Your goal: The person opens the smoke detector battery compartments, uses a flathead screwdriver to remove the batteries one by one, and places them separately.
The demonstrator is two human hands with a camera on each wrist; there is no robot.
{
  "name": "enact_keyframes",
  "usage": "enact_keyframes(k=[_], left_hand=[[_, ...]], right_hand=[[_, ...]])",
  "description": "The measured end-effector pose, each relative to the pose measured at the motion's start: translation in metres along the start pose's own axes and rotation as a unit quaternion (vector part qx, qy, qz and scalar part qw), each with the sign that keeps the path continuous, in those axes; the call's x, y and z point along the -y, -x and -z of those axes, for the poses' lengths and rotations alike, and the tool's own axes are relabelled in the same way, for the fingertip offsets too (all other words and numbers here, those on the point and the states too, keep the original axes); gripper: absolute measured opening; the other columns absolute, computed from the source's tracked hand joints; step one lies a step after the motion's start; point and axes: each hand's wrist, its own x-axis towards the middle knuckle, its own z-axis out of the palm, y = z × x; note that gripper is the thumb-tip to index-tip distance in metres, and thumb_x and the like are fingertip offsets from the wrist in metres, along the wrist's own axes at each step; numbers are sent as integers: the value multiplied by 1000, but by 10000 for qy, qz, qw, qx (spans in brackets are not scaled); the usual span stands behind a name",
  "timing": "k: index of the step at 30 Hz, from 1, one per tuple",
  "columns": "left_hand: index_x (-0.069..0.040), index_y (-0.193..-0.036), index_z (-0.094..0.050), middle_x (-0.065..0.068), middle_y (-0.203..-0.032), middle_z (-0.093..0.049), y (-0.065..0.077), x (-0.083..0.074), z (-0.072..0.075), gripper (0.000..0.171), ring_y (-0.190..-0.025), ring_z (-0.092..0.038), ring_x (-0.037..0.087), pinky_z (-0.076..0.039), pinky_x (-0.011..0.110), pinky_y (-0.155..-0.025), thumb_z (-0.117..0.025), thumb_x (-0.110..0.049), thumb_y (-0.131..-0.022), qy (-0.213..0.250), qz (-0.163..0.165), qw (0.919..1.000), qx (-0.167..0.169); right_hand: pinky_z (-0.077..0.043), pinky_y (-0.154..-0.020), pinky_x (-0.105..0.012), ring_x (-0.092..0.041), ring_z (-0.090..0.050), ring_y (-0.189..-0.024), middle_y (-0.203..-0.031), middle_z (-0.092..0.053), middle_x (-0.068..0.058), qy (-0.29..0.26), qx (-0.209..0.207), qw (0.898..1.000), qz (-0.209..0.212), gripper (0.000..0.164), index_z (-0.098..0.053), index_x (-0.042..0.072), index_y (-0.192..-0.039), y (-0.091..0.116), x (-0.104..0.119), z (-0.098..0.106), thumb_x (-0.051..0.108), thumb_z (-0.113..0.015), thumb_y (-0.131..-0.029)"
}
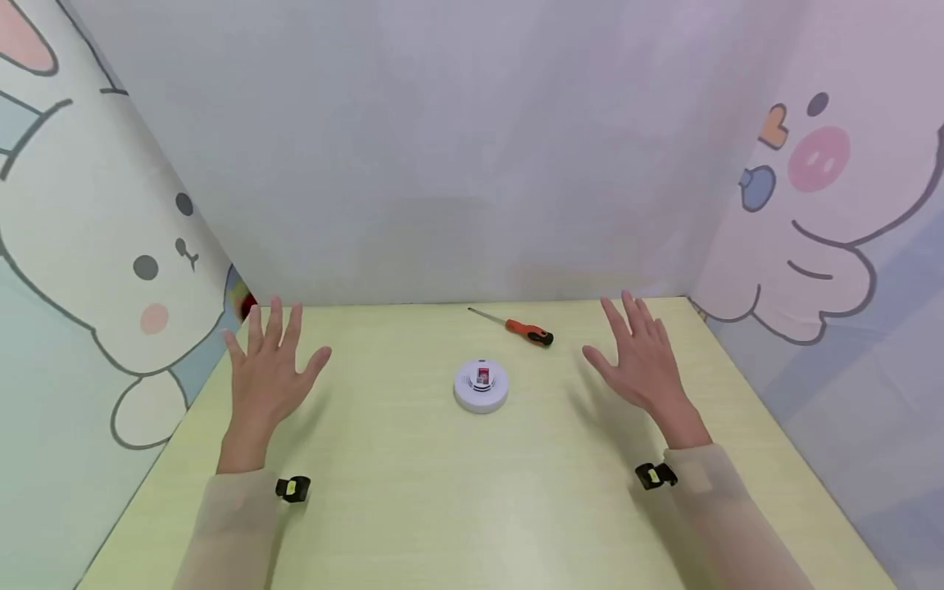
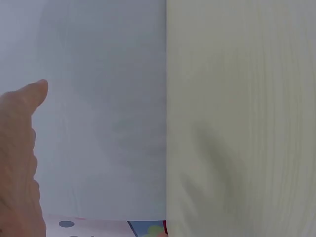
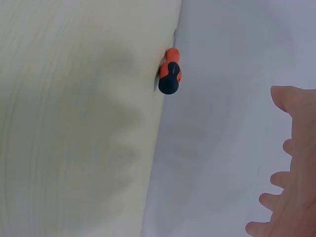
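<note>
A round white smoke detector (image 1: 481,387) with a small red label lies on the table, between the two hands. Behind it and slightly to the right is a screwdriver (image 1: 527,330) with an orange and black handle, its shaft pointing back left. My left hand (image 1: 269,377) hovers over the table's left side with fingers spread, touching nothing. On the right, my right hand (image 1: 643,360) is also raised with fingers spread and holds nothing; the screwdriver is the nearest thing to it. The right wrist view shows the screwdriver handle (image 3: 169,76) end-on, apart from the fingers.
The pale wood-grain table (image 1: 413,508) ends at a plain light back wall (image 1: 457,164). Cartoon-printed side walls stand left (image 1: 88,270) and right (image 1: 833,270). Each wrist bears a small black strapped device, one left (image 1: 293,489) and one right (image 1: 655,475).
</note>
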Motion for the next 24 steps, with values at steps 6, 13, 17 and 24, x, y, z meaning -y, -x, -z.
enact_keyframes(k=[6,13,17,24], left_hand=[[-15,-172,-13,15,-179,-1,-6,-12,1,87,-164,8,40,11,77,-119,-44,-64,-107,236,-85,9997,11],[-14,-172,-12,18,-178,-6,-11,-28,1,86,-163,0,43,-2,79,-120,-47,-60,-108,655,-148,9977,15],[-15,-172,-12,17,-178,-6,-14,-40,-4,87,-163,-4,45,-10,78,-120,-49,-60,-108,867,-189,9960,84],[-14,-171,-17,17,-177,-15,-20,-62,-12,85,-163,-11,41,-17,72,-123,-51,-59,-108,1251,-243,9916,227]], right_hand=[[-19,-121,-74,-46,-17,-160,-176,-15,-20,-361,-8,9993,31,85,-21,18,-171,-4,10,2,53,-61,-104],[-24,-120,-72,-47,-20,-159,-176,-16,-19,-706,118,9974,41,85,-21,18,-171,-7,24,2,52,-62,-104],[-29,-116,-74,-46,-21,-159,-176,-16,-17,-896,147,9959,-25,85,-22,19,-171,-9,32,-1,53,-61,-104],[-38,-108,-76,-43,-21,-160,-178,-14,-12,-1394,378,9893,-195,86,-19,23,-172,-12,44,-4,55,-62,-104]])
